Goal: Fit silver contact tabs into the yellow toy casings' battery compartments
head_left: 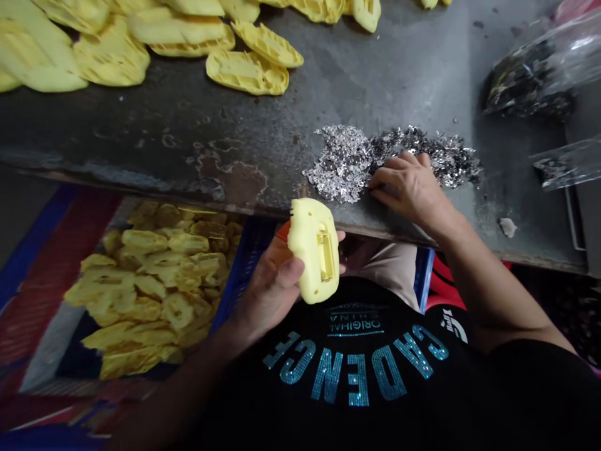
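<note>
A yellow plastic shell with a rectangular battery compartment is held in my left hand, just in front of the bench edge. My thumb presses on its near face, and fingertips show past its far side. My right hand rests at the piles of small metal pieces on the bench. Its fingers are drawn together and bent down between the bright silver pile and the darker pile. Whatever lies between those fingertips is hidden.
More yellow shells lie along the back left of the metal bench. Below the bench, at left, a crate holds many yellow parts. Clear plastic bags of dark metal pieces sit at right. A whitish scrap lies near the edge.
</note>
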